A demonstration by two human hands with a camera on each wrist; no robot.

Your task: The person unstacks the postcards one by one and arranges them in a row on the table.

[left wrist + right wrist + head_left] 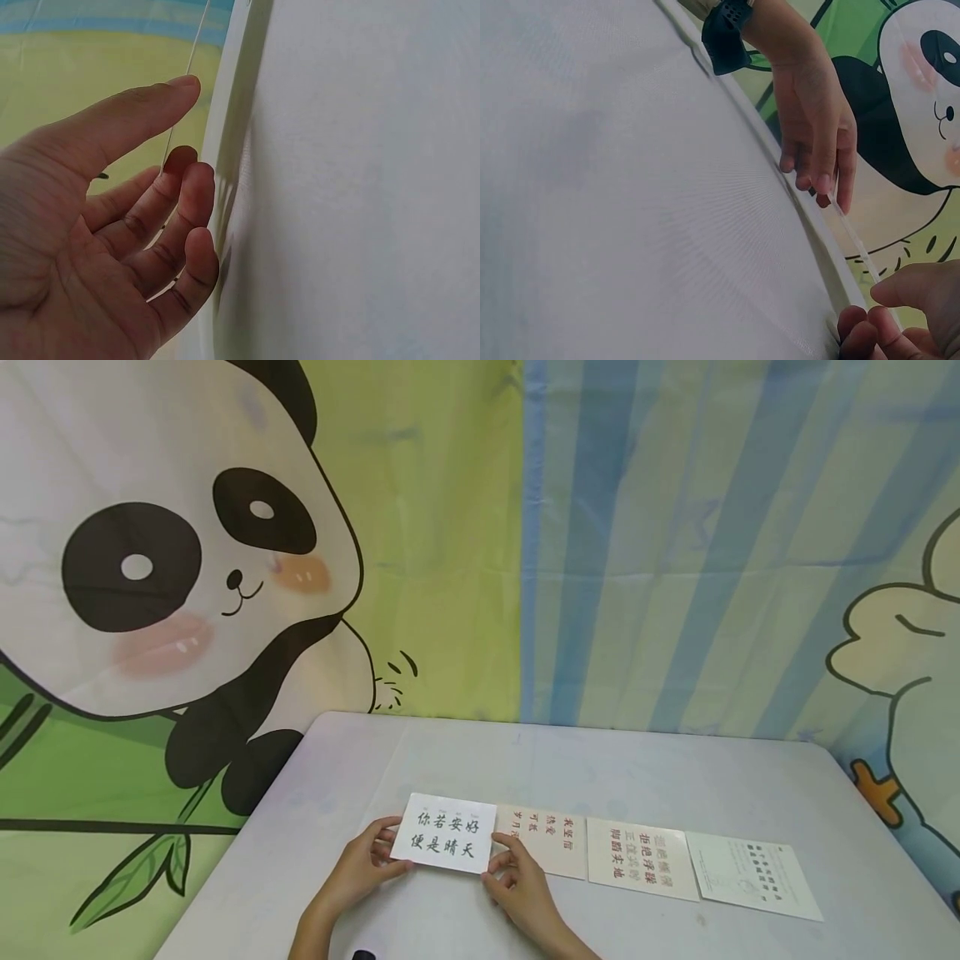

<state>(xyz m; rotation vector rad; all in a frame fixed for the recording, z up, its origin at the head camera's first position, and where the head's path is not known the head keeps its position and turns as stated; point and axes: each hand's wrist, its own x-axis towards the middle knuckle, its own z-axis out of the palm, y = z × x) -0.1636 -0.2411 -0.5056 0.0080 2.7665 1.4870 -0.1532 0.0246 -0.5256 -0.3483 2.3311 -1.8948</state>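
Note:
A white card (pixel 444 832) with two lines of dark green Chinese characters is held between both hands, its face toward the head camera. My left hand (pixel 362 866) pinches its left edge, and my right hand (pixel 522 887) pinches the right edge. Both wrist views show the card as a thin line, edge-on, just off the tabletop. Right of it, a cream card (pixel 551 847) with red characters lies partly covered by the held card. Beyond that are another cream card (pixel 637 858) and a pale green-white card (pixel 750 872), forming a row.
The cards lie on a white-covered table (pixel 600 764). Behind it hangs a printed curtain (pixel 450 527) with a panda and stripes. A small black object (pixel 363 955) shows at the bottom edge. A dark band (pixel 726 36) is on the left wrist.

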